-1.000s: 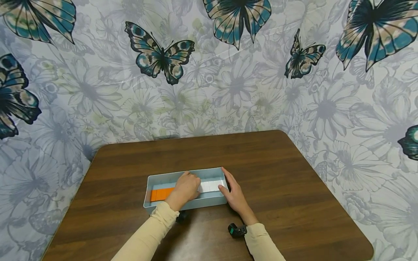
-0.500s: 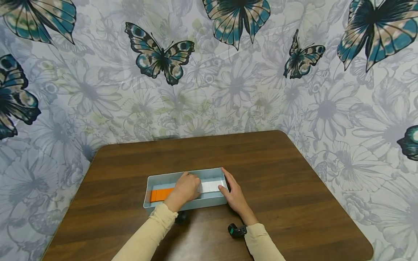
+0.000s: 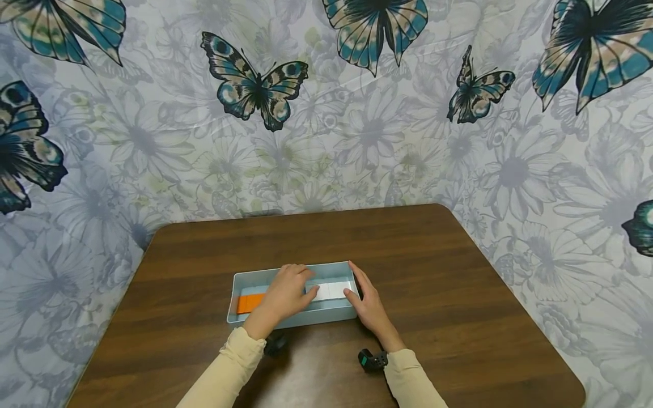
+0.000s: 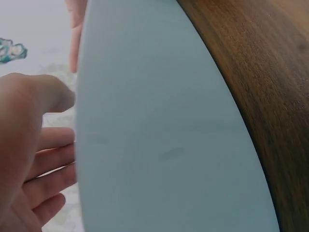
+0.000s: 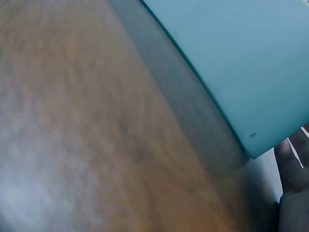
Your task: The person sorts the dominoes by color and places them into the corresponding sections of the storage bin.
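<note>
A long light-blue open box [image 3: 316, 317] lies across the table. Inside it, an orange flat piece [image 3: 250, 303] with line marks is at the left and a white flat piece [image 3: 331, 290] is at the right. My left hand [image 3: 287, 292] hovers over the box's middle, thumb spread from the fingers, and hides part of the inside. In the left wrist view nothing shows between thumb and fingers; the box wall [image 4: 159, 116] hides some of the fingertips. My right hand [image 3: 373, 309] holds the box's right end, thumb at the rim and fingers along the outside.
The brown wooden table [image 3: 459, 334] has rounded corners. Behind it hangs a cloth or wall covering [image 3: 367, 130] with flowers and butterflies. A black wrist device [image 3: 372, 360] sits at the right wrist, and another dark device [image 3: 275, 343] is under the left wrist.
My left hand has loosened from curled fingers inside the box, lifted a little and spread its thumb. The right hand keeps its place at the box's end. The head view has shifted slightly.
</note>
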Demonstrator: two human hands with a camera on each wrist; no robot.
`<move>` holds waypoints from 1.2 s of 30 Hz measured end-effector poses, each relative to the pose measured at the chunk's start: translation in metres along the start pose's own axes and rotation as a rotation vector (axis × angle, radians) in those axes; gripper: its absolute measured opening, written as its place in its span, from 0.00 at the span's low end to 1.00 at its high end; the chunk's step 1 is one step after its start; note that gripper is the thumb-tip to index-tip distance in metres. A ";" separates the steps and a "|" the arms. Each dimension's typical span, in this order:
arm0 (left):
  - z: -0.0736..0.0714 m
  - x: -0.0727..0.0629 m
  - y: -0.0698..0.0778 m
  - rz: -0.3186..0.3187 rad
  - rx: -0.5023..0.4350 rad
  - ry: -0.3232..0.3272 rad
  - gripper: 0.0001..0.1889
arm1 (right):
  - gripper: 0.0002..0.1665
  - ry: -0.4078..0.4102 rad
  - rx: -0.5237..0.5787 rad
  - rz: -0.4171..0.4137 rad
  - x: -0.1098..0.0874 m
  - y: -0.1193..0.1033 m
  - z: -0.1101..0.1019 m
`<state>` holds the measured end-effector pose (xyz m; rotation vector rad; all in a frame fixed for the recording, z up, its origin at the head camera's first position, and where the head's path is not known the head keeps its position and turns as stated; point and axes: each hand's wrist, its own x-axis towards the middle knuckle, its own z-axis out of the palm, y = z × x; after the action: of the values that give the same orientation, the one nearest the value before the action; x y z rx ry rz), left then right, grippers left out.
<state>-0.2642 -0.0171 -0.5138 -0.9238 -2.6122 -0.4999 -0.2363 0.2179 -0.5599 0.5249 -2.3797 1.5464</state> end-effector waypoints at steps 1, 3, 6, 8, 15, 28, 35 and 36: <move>-0.002 -0.002 0.000 -0.011 -0.009 0.019 0.18 | 0.38 -0.004 -0.001 0.007 0.000 0.003 0.000; -0.007 -0.006 0.001 -0.028 -0.013 0.061 0.19 | 0.38 -0.002 -0.011 0.004 0.001 0.013 0.002; -0.013 -0.014 0.001 -0.050 -0.018 0.135 0.20 | 0.39 0.001 -0.018 0.000 0.001 0.028 0.005; -0.018 -0.020 0.001 -0.061 -0.026 0.184 0.20 | 0.39 0.007 -0.013 -0.003 0.002 0.039 0.006; -0.030 -0.042 -0.006 -0.134 -0.061 0.277 0.20 | 0.39 0.002 -0.016 -0.001 0.001 0.042 0.000; -0.033 -0.094 -0.028 -0.260 -0.066 0.381 0.22 | 0.33 0.029 -0.015 -0.041 -0.001 0.046 -0.008; -0.026 -0.116 -0.034 -0.320 -0.092 0.374 0.27 | 0.27 0.112 0.074 -0.021 -0.003 0.049 -0.007; -0.026 -0.118 -0.035 -0.333 -0.096 0.371 0.28 | 0.27 0.121 0.078 -0.028 -0.004 0.050 -0.007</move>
<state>-0.1951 -0.1163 -0.5470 -0.3706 -2.4153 -0.8012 -0.2541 0.2431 -0.5994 0.4642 -2.2211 1.6162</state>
